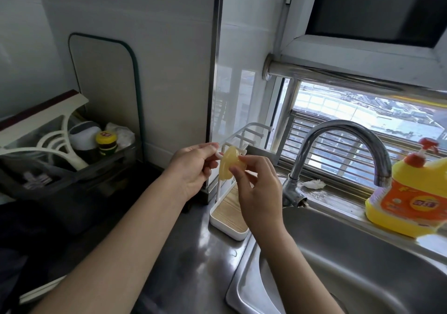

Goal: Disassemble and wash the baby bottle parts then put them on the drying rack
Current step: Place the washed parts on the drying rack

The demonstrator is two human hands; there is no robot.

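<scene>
A translucent yellowish bottle nipple (pixel 228 166) is up at the front peg of the white drying rack (pixel 228 224), which stands on the steel counter left of the sink. My right hand (pixel 256 187) pinches the nipple between thumb and fingers. My left hand (pixel 193 166) pinches the white peg at the rack's front left, just beside the nipple. Whether the nipple sits on the peg or only touches it is unclear. No other bottle parts show.
The steel sink (pixel 362 253) lies at the lower right with a curved tap (pixel 338 149) over it. A yellow dish soap bottle (pixel 408 197) stands on the window ledge. A dark bin with jars and utensils (pixel 60 158) fills the left counter.
</scene>
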